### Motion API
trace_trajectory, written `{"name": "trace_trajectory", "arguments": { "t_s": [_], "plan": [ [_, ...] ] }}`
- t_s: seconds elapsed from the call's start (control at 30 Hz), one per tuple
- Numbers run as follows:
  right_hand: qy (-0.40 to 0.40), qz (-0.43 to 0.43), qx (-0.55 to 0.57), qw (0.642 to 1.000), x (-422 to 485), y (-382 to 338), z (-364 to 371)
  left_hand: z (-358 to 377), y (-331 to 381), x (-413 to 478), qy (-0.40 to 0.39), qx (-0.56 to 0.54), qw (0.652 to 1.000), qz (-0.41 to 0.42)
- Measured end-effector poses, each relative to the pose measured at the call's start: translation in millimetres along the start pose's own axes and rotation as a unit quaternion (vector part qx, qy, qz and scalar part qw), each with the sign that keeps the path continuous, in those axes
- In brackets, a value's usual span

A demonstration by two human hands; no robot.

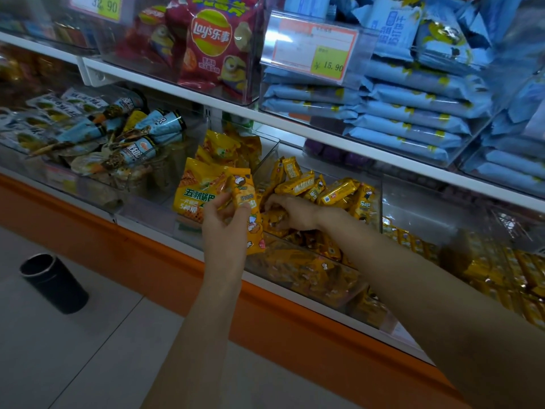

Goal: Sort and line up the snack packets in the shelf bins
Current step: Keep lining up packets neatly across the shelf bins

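L hand pinches yellow packet in front of bin; R hand inside among loose packets, grip can't tell

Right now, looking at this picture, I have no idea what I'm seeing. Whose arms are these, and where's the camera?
There is no machine here: a person wears one camera on the head, looking down at their own bare arms in front of shop shelves. The left hand holds an orange-yellow packet upright. The right hand reaches into a clear bin of similar small yellow packets; whether it grips one is unclear. Larger yellow bags sit in the bin to the left, blue packets on the shelf above.
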State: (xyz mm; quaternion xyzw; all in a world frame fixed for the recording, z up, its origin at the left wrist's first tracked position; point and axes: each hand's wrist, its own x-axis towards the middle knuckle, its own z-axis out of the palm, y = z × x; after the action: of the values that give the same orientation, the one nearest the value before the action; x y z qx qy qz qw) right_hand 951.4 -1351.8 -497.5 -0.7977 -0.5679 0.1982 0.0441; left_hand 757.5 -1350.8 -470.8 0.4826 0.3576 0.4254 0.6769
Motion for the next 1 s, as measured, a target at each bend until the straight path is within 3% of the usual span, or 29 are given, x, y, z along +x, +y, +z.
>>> {"name": "trace_trajectory", "arguments": {
  "t_s": [0.23,0.37,0.47,0.6,0.73,1.0],
  "plan": [
    [0.158,0.056,0.030,0.985,-43.3,-2.5,-11.3,-0.3,-2.0,0.3,-0.013,0.012,1.000,0.002],
    [0.257,0.064,0.236,0.935,-80.8,-14.3,-14.2,0.3,-3.8,-2.3,-0.025,0.038,0.998,0.046],
    [0.208,0.063,0.447,0.868,-107.1,-23.9,-13.9,3.1,-5.1,-7.3,-0.047,0.066,0.993,0.082],
    [0.171,0.046,0.536,0.825,-127.0,-26.5,-15.3,11.2,-6.7,-11.8,-0.076,0.065,0.993,0.055],
    [0.202,0.038,0.528,0.824,-136.5,-29.4,-17.3,21.0,-5.2,-16.7,-0.112,0.091,0.989,0.038],
    [0.191,0.015,0.502,0.843,-162.5,-27.7,-11.3,36.7,-4.7,-30.6,-0.159,0.059,0.985,0.027]
  ]
}}
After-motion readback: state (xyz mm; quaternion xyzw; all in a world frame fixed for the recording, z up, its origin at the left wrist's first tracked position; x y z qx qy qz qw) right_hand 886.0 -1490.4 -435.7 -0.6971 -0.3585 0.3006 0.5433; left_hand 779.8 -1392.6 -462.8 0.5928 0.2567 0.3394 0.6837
